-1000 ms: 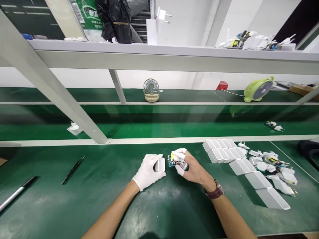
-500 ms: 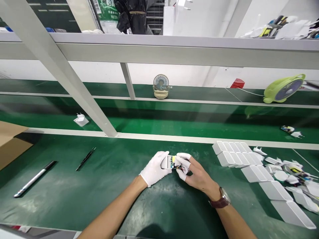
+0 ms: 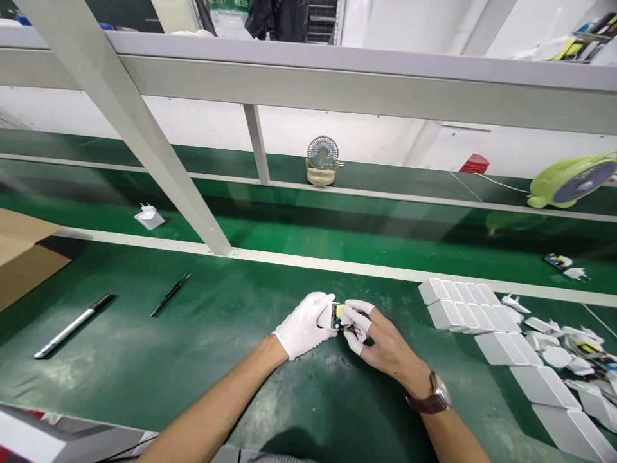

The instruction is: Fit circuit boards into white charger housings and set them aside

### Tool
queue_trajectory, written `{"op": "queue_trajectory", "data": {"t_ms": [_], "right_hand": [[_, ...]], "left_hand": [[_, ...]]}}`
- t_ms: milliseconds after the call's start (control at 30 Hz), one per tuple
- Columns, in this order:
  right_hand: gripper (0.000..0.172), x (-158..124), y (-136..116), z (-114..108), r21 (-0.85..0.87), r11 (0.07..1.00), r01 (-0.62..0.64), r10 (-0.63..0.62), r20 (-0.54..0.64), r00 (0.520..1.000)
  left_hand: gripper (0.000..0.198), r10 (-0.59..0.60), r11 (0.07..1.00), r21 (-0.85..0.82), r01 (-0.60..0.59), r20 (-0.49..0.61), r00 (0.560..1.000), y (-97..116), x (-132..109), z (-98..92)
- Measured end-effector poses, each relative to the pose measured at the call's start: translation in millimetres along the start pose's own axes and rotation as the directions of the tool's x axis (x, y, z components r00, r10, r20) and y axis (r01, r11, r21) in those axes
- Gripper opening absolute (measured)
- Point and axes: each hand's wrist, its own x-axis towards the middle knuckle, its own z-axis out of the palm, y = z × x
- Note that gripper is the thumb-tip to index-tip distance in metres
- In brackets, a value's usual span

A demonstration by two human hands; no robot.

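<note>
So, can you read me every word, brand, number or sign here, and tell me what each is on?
None can be read for certain.
Green label above the shelf: cut off by the picture's edge and too blurred to read.
Watch on the right wrist: dial too small to read.
Circuit board between the hands: any markings too small.
White cases: no lettering I can make out.
</note>
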Motion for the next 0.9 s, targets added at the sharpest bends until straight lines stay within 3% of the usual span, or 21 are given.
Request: {"op": "queue_trajectory", "data": {"t_ms": [900], "right_hand": [[0.068, 0.5, -1.0, 1.5, -0.100, 0.988, 0.116, -0.120, -0.034, 0.992]], "left_hand": [[0.053, 0.112, 0.994, 0.015, -0.111, -0.071, 0.991, 1.8, 1.8, 0.5]]}}
